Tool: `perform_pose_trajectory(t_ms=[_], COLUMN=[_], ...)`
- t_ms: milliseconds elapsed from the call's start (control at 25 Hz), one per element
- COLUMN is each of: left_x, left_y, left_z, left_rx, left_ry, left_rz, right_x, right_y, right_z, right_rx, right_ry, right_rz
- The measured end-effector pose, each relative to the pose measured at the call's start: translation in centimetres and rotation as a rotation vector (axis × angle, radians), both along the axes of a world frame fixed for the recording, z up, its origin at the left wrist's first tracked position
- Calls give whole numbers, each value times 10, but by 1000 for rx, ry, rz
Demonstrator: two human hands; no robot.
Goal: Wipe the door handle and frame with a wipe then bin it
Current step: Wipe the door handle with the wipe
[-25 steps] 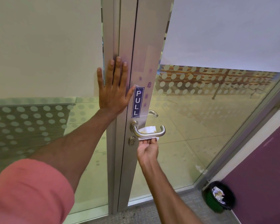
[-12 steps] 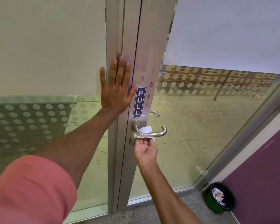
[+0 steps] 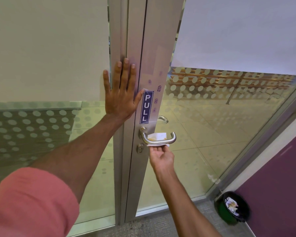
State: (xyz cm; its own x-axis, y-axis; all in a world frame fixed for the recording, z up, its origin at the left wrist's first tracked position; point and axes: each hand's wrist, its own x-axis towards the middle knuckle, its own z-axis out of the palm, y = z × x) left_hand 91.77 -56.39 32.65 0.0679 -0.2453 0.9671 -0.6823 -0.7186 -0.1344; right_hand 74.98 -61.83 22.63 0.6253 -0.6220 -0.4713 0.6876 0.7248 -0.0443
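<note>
while the left hand (image 3: 120, 93) lies flat and open, fingers spread, on the frame (image 3: 120, 40) just above centre of the picture, the right hand (image 3: 161, 155) works under the handle (image 3: 158, 139) a little below centre. its grip is closed on the wipe (image 3: 158, 136), thumb and fingers pinching the lower edge; the rest of the wipe stands up behind the lever bar, between the bar and the glass, and shows a few yellowish marks.

to do this step well, i would wrap the wipe round the bar rather than leave it behind it, so front, top and underside all get rubbed. slide it the full length, from the curved outer end back to the round base by the door edge, where fingers land most. keep the pinch firm, since a thin wipe can slip off a smooth metal bar. press lightly enough that the lever does not drop and unlatch the door; the flat left hand looks well placed to steady things.

the frame strip and the area around the pull sign (image 3: 146, 106) and the lock (image 3: 140, 148) appear to be still to do. a fresh fold of the wipe would suit that. the bin (image 3: 232, 208), lower right on the floor, already holds crumpled paper and is within easy reach for the end.
</note>
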Motion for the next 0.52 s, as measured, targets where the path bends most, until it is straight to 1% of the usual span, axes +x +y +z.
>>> perform_pose_trajectory(t_ms=[80, 240, 360, 400, 520], left_x=[0, 0, -1, -1, -2], left_y=[0, 0, 0, 1, 1], left_z=[0, 1, 0, 0, 1], left_rx=[-3, -6, -1, 0, 0], left_ry=[0, -3, -7, -3, -6], left_rz=[-4, -1, 8, 10, 11], right_x=[-9, -11, -9, -10, -10], right_y=[-18, -54, -69, -71, -73], right_z=[4, 15, 19, 18, 10], right_rx=[0, 85, 39, 16, 8], right_ry=[26, 3, 126, 134, 64], right_rz=[1, 63, 151, 153, 119])
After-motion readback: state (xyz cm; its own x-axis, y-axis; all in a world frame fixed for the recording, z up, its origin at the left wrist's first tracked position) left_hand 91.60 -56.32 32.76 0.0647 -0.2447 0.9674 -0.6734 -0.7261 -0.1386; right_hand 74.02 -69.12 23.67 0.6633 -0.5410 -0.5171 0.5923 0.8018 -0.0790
